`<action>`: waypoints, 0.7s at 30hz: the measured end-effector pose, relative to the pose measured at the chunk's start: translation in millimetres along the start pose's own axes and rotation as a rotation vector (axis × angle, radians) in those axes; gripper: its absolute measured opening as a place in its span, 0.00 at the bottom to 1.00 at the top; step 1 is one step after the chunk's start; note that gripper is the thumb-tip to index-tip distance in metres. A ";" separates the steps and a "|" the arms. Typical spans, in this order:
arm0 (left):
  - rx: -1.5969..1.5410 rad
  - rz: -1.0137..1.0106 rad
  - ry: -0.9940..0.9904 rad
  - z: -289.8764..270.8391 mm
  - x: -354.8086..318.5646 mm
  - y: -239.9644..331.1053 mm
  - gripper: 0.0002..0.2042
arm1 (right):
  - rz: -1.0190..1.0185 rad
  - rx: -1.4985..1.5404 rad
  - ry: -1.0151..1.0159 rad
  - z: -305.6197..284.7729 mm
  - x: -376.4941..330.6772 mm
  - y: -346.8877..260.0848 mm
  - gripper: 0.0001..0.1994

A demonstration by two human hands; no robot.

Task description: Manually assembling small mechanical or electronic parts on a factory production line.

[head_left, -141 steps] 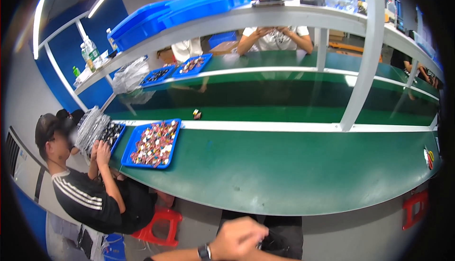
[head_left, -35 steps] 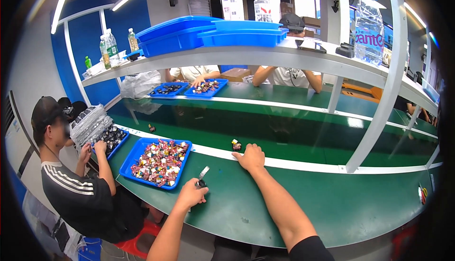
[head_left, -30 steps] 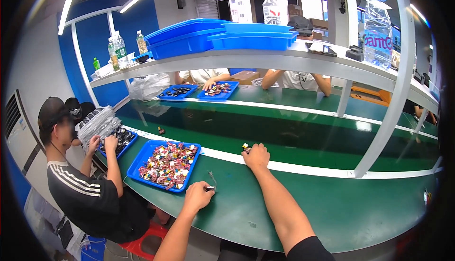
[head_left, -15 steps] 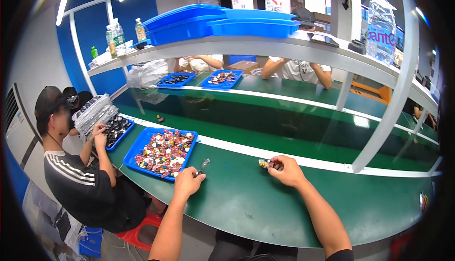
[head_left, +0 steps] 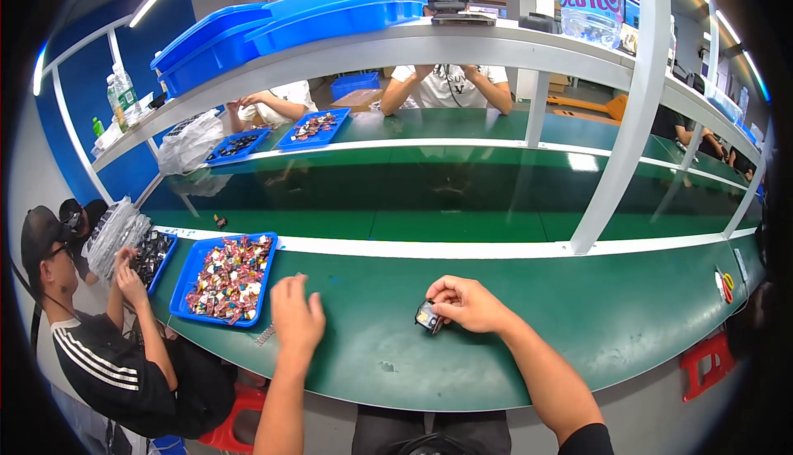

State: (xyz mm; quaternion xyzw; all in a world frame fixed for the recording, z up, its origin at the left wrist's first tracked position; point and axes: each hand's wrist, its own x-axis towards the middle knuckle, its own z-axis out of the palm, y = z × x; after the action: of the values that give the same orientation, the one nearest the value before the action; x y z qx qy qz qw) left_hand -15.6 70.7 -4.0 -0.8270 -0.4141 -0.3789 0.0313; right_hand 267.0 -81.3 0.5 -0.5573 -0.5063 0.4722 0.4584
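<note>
My right hand [head_left: 469, 305] pinches a small black electronic part [head_left: 428, 317] with a pale, yellowish face, just above the green table [head_left: 496, 356]. My left hand [head_left: 298, 316] is over the table with its fingers extended and the thumb apart; nothing shows in it. Left of that hand stands a blue tray [head_left: 183, 294], filled with a heap of small red, white and yellow parts [head_left: 233, 280]. By the left wrist lies a short, pale strip [head_left: 265, 336]. A tiny item beyond the left fingertips is too small to name.
A co-worker [head_left: 99, 348] sits at the left beside a tray of black parts [head_left: 151, 255]. Across the table are two more blue trays. A shelf [head_left: 363, 49] on white posts spans overhead, bearing stacked blue trays [head_left: 223, 38]. Scissors [head_left: 724, 286] lie far right.
The whole view has swung to the right. My left hand has opened from a closed grip. My right hand has drawn the black part nearer, and its pale face now shows.
</note>
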 end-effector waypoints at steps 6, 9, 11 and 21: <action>-1.287 -0.412 -1.036 31.2 27.6 97.3 0.21 | -0.257 -0.303 0.232 0.1 -6.7 -10.8 0.08; -1.280 -0.331 -1.144 54.1 41.8 103.6 0.19 | -0.301 -0.256 0.400 1.4 -8.9 -9.8 0.05; -1.392 -0.435 -1.277 62.0 47.9 108.4 0.18 | -0.274 -0.367 0.417 -0.9 -11.9 -13.9 0.06; -1.451 -0.489 -1.161 71.5 44.8 99.2 0.21 | -0.442 -0.926 0.201 -12.0 -12.0 -18.3 0.14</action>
State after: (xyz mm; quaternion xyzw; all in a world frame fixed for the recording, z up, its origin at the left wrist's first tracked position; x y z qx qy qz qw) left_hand 114.2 61.4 0.3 -0.5944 -0.1907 -0.0705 -0.7780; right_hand 276.0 -92.5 21.0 -0.6238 -0.7213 0.0350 0.2991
